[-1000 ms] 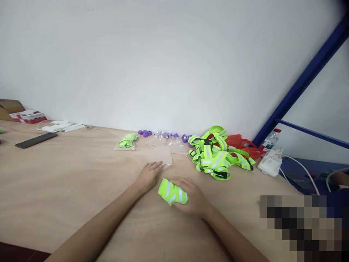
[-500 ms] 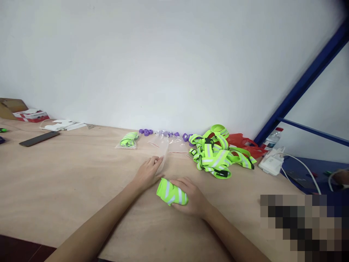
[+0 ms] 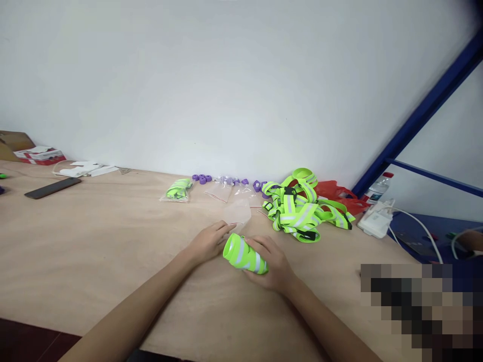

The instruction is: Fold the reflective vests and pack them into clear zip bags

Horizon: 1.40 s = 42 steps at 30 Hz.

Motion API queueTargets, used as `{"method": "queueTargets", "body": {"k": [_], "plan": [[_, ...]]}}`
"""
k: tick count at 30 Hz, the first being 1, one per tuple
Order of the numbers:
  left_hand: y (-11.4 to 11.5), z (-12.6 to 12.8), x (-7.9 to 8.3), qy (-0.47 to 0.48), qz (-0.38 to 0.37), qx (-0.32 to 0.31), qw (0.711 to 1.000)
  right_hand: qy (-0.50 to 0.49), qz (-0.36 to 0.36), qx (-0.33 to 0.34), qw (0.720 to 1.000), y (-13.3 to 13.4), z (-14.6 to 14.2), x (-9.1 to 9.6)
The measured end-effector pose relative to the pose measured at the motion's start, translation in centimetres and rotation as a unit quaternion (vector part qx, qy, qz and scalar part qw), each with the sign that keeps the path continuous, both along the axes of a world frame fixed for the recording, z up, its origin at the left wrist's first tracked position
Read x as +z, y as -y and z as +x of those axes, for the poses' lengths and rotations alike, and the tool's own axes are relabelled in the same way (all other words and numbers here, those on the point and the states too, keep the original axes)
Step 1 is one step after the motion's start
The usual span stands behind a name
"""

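My right hand is wrapped round a rolled bundle of lime-yellow reflective strap with silvery bands, held tilted above the table. Close beside it on the left, my left hand pinches the near edge of a clear plastic bag; its fingertips are partly hidden by the bundle. Behind the bag lie more clear bags. A filled bag of reflective strap stands apart to the left. On the right is a tangled pile of reflective straps with black buckles.
Several purple rolls line the wall. A black phone-like slab, white papers and a red-and-white box are at left. At right are a red plastic bag, a bottle, a white charger and a blue frame.
The clear bag has come nearer and now spreads flatter beyond my left hand, which has shifted slightly right. My right hand has moved the strap bundle slightly up and right.
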<state>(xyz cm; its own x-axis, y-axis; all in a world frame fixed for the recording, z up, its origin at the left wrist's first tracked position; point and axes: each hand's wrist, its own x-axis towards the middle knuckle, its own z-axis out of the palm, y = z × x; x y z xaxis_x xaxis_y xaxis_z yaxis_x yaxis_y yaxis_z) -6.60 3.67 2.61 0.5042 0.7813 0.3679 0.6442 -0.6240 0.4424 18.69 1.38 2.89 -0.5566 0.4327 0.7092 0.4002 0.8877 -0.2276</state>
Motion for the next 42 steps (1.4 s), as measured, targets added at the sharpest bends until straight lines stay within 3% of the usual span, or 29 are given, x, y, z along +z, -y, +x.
{"method": "queueTargets", "body": {"k": [4, 7, 9, 15, 19, 25, 29, 33, 37, 42], "plan": [[0.7, 1.4, 0.2, 0.014, -0.067, -0.049, 0.996, 0.018, 0.033, 0.006, 0.999, 0.5, -0.3, 0.1], [1.4, 2.4, 0.5, 0.081, -0.139, -0.085, 0.983, 0.036, 0.020, 0.015, 0.999, 0.5, -0.5, -0.1], [1.8, 2.7, 0.6, 0.125, -0.149, -0.088, 0.977, 0.034, 0.004, 0.004, 0.999, 0.3, -0.5, -0.2], [2.0, 2.2, 0.5, 0.256, -0.120, -0.020, 0.959, 0.005, -0.035, -0.038, 0.999, -0.5, 0.2, -0.3], [2.0, 2.3, 0.2, 0.272, -0.092, 0.022, 0.958, 0.006, -0.066, -0.046, 0.997, -1.0, 0.2, -0.6], [1.7, 2.3, -0.1, 0.320, -0.123, 0.081, 0.936, 0.039, -0.107, -0.066, 0.991, -1.4, 0.4, -0.9], [2.1, 2.3, 0.4, 0.255, -0.090, 0.091, 0.958, 0.068, -0.129, -0.081, 0.986, -1.5, 0.4, -0.9], [2.5, 2.4, 0.8, 0.134, -0.027, 0.052, 0.989, 0.089, -0.117, -0.069, 0.987, -1.4, 0.3, -0.8], [2.1, 2.1, 0.9, 0.102, -0.032, 0.032, 0.994, 0.099, -0.117, -0.070, 0.986, -1.3, 0.3, -0.8], [1.5, 1.0, 1.2, 0.070, -0.019, -0.011, 0.997, 0.056, -0.169, -0.116, 0.977, -1.2, 0.0, -0.9]]}}
